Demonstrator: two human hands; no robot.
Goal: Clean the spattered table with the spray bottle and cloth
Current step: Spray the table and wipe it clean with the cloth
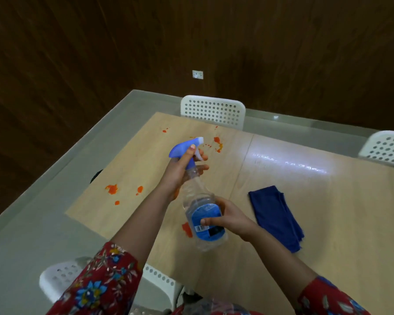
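Clear plastic spray bottle [197,196] held above table [328,212], long axis tilted: base toward person, blue head away, white nozzle aimed at far orange spatters [217,143]. Blue label seen on lower body. Neck gripped by left hand [180,171], fingers curled over trigger. Lower body clasped by right hand [229,218]. Dark blue cloth [275,217] laid folded to right, apart from bottle. More spatters seen near left table edge. Bare tabletop at right. White chair [213,111] set at far edge.
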